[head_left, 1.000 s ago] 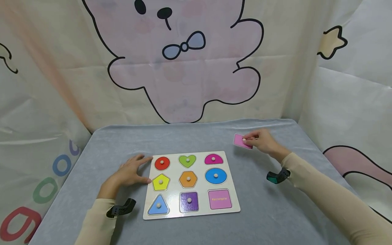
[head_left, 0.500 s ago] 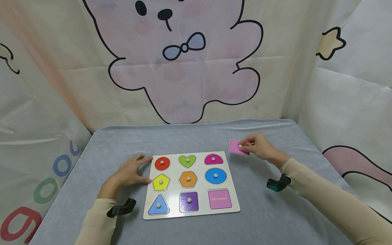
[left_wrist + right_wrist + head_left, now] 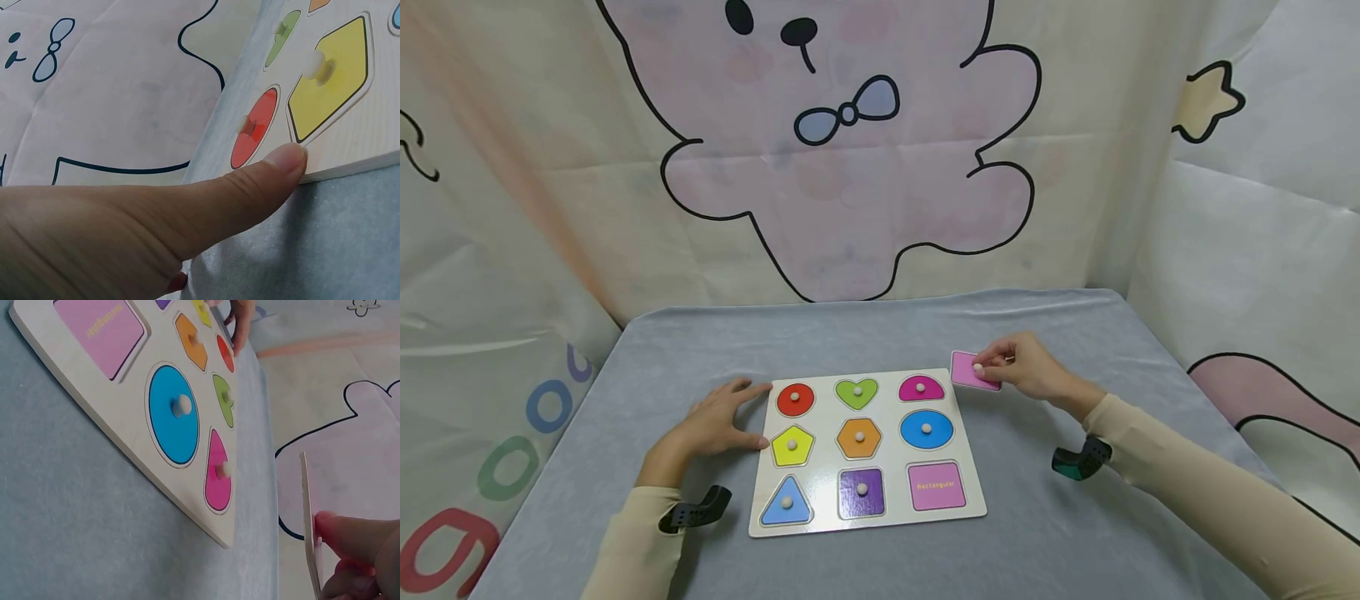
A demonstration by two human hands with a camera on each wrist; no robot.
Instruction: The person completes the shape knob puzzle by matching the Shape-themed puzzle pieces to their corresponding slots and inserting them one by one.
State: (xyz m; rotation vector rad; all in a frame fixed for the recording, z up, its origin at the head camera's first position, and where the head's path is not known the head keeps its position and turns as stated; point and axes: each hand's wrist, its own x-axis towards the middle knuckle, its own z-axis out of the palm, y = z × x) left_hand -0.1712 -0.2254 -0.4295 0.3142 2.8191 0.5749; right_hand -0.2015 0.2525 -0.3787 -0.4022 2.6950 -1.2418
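Observation:
My right hand (image 3: 1026,367) pinches the small knob of a pink rectangular puzzle piece (image 3: 966,375) just off the upper right corner of the board. In the right wrist view that piece (image 3: 310,531) shows edge-on, above the cloth. A wooden shape puzzle board (image 3: 891,518) lies flat, and its bottom right recess (image 3: 937,487), pink and lettered "Rectangular", holds no piece. At the board's left edge rests my left hand (image 3: 715,423), fingers spread. Its thumb (image 3: 284,159) touches the edge beside the yellow pentagon piece (image 3: 344,69).
Knobbed pieces sit in the other recesses, among them a red circle (image 3: 795,408), a blue oval (image 3: 936,422) and a purple square (image 3: 872,504). Grey-blue cloth (image 3: 1037,525) covers the table. A printed curtain (image 3: 850,192) hangs behind the far edge.
My right hand has carried the pink rectangular piece left and toward me, close to the board's upper right corner. My left hand has stayed at the board's left edge.

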